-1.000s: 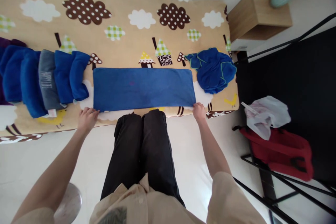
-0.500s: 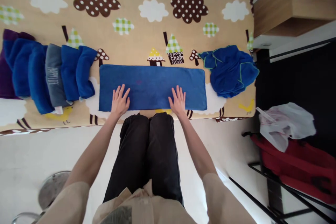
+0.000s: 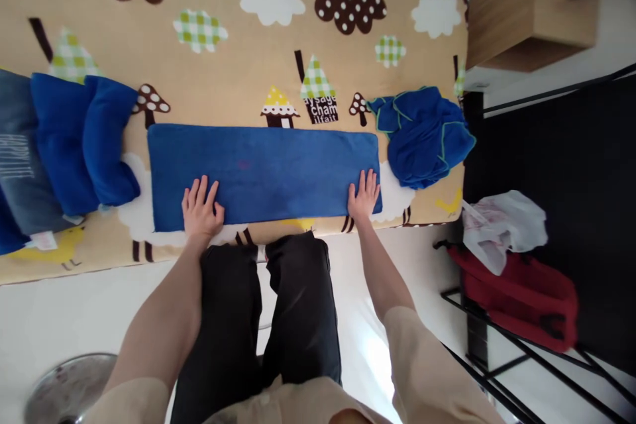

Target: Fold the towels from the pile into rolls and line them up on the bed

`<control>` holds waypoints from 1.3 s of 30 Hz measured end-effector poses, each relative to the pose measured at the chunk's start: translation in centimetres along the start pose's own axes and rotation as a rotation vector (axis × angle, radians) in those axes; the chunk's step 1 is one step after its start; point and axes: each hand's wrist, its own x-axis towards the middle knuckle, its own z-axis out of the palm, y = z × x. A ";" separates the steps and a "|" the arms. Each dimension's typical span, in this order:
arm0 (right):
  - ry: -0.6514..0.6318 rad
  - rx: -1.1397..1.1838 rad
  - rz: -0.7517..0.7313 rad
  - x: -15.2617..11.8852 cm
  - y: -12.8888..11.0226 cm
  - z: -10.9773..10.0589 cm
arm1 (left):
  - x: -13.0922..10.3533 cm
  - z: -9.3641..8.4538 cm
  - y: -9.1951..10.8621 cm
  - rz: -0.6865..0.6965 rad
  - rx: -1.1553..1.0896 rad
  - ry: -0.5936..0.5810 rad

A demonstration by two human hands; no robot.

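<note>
A long blue cloth (image 3: 283, 172), folded into a strip, lies flat on a beige patterned sheet (image 3: 238, 73). My left hand (image 3: 201, 209) rests on the cloth's near edge toward its left end, fingers apart. Near the right end, my right hand (image 3: 364, 195) lies on the cloth with its fingers spread. Left of the strip are folded blue cloths (image 3: 106, 139) beside a grey-blue one (image 3: 20, 152) with white lettering. To the right sits a crumpled blue cloth pile (image 3: 427, 139) with green edging.
A wooden box (image 3: 527, 6) stands at the upper right. Beyond the sheet's right edge are a white plastic bag (image 3: 507, 225), a red bag (image 3: 521, 298) and black metal bars. A round metal stool (image 3: 69, 387) is at the lower left.
The view has shifted and come closer. My right hand has slid right along the cloth toward its right end. My left hand remains on the near edge, somewhat nearer the left end.
</note>
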 end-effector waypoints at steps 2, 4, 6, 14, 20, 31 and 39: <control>-0.006 -0.011 0.005 0.0 -0.2 0.2 | 0.0 0.2 -0.3 0.000 -0.013 0.000; -0.014 -0.020 0.010 0.0 -0.6 0.2 | 0.0 0.4 -0.5 0.000 -0.038 0.003; -0.027 -0.016 0.018 0.1 -0.9 -0.1 | 0.0 0.5 -0.6 0.003 -0.070 0.011; -0.083 0.050 0.116 0.6 -2.4 -1.4 | 0.0 0.7 -1.0 -0.026 -0.186 0.005; -0.073 0.041 -0.262 1.1 -12.2 -0.9 | -0.1 1.1 -1.3 -0.027 -0.196 0.003; -0.055 0.011 0.030 9.8 -8.0 0.0 | 0.0 1.2 -1.3 0.002 -0.138 0.037; 0.015 -0.094 0.106 13.3 -2.1 0.3 | -0.2 1.4 -1.3 0.049 -0.071 0.098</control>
